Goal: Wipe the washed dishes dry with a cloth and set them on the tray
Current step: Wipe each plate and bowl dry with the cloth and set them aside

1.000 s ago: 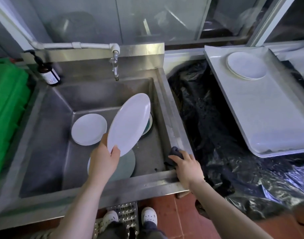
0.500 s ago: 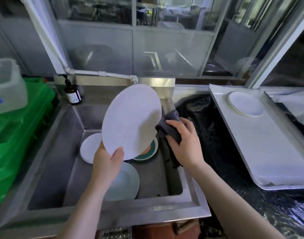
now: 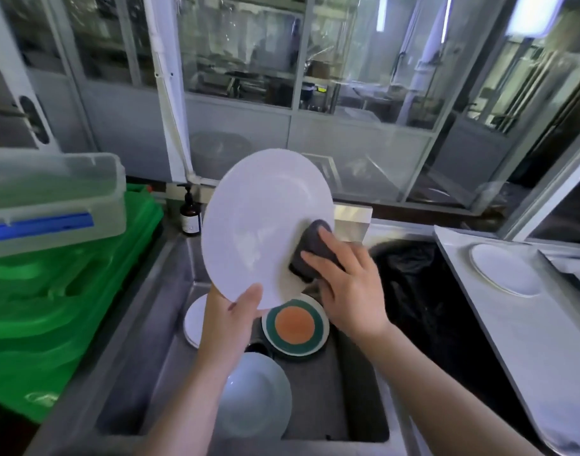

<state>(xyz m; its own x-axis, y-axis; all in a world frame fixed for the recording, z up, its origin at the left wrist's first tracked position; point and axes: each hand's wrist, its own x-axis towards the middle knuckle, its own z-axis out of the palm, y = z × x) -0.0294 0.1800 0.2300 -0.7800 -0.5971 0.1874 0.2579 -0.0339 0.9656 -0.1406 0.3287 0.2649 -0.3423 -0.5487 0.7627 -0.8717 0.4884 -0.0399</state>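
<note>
My left hand [image 3: 231, 320] grips the lower rim of a large white plate [image 3: 259, 222], held upright and tilted above the steel sink [image 3: 143, 366]. My right hand [image 3: 347, 291] presses a dark grey cloth [image 3: 310, 250] against the plate's lower right face. Down in the sink lie a plate with an orange centre and green ring [image 3: 295, 327], a pale blue plate [image 3: 255, 406] and a small white plate [image 3: 193, 320], partly hidden by my left hand. At the right, the white tray [image 3: 512, 350] carries a white plate [image 3: 504, 269] at its far end.
Stacked green crates [image 3: 51, 307] with a clear lidded box [image 3: 48, 199] on top stand left of the sink. A brown pump bottle [image 3: 190, 215] sits on the sink's back ledge. Black plastic sheeting [image 3: 423, 307] covers the counter between sink and tray. Glass partitions rise behind.
The plate has been lifted higher above the sink. My right hand picked the cloth up from the sink's edge and brought it onto the plate's face. The view tilted upward.
</note>
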